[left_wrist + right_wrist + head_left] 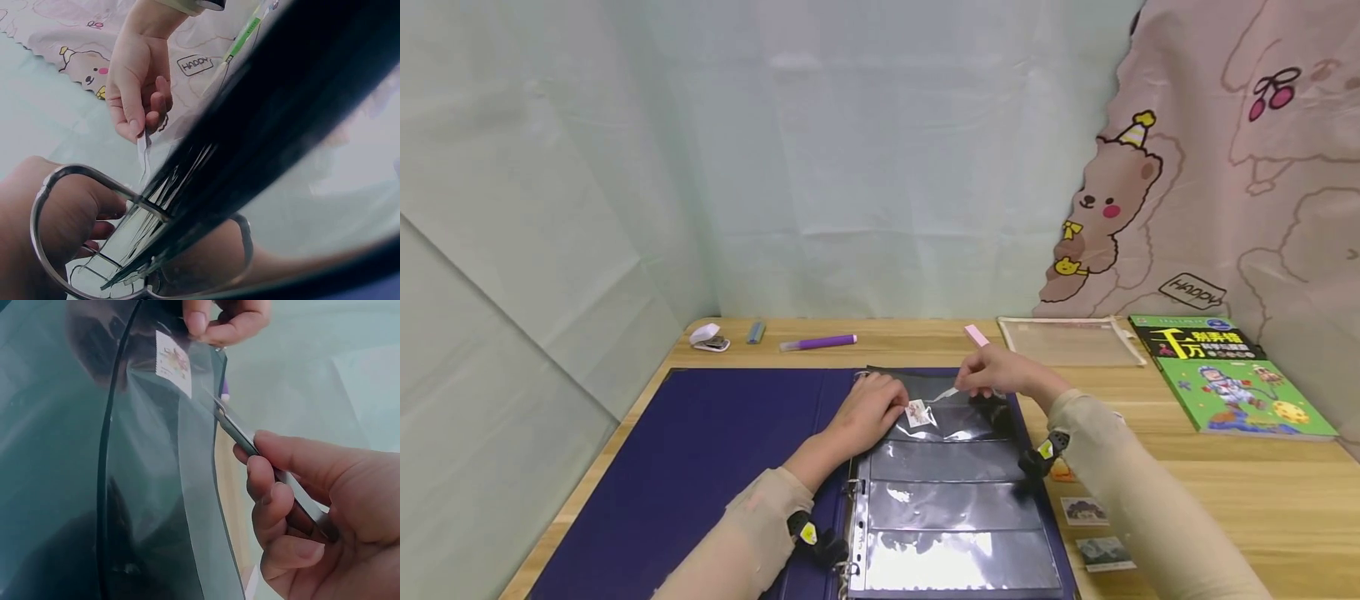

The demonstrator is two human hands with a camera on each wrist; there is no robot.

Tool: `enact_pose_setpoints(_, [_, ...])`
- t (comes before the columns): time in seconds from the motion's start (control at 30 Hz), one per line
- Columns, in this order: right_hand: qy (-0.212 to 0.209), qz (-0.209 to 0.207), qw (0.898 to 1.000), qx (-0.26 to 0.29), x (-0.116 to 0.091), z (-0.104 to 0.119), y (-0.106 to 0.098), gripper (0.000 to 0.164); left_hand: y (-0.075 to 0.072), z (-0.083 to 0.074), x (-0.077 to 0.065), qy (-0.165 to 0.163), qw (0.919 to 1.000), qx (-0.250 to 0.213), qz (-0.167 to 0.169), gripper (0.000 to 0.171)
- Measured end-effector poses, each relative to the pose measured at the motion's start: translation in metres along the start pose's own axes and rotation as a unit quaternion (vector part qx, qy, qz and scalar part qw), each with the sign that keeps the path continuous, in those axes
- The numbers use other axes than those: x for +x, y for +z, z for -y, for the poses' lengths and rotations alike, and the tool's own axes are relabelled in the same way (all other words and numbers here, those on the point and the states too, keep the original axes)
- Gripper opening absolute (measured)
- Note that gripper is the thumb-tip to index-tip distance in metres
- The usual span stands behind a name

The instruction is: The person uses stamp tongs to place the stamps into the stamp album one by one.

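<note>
Stamp [174, 365] lies near the top of the album page [955, 460], just beside the tips of the tweezers [236, 432] clamped in the right hand's fingers [275, 497]. The left hand [868, 408] is beside the stamp; whether its fingers pinch the page, I cannot tell.

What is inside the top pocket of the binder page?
One small stamp shows at the clear top pocket, beside the left hand; whether it is fully inside is unclear. That hand covers the pocket's ring-side end in the head view, hiding anything there.
</note>
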State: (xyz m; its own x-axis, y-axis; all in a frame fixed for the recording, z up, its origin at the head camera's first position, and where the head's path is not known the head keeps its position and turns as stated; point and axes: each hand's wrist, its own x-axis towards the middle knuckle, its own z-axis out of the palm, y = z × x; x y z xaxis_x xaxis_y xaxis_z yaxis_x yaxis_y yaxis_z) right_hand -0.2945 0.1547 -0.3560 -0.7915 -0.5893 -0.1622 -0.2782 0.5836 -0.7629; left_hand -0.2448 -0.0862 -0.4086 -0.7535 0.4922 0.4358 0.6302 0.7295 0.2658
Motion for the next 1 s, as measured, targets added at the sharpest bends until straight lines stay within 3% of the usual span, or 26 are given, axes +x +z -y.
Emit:
enact_pose_setpoints(0.3, [-0.021, -0.026, 0.999, -0.039, 0.0095, 0.002, 0.0067, 0.014, 0.0021, -0.0004, 0.0007, -0.004, 1.0, -0.005, 0.007, 0.01])
enact_pose_setpoints(1.0, [-0.001, 0.021, 1.0, -0.019, 0.0024, 0.0005, 0.0046, 0.014, 0.0009, 0.0011, -0.0003, -0.012, 0.9997, -0.011, 0.017, 0.008])
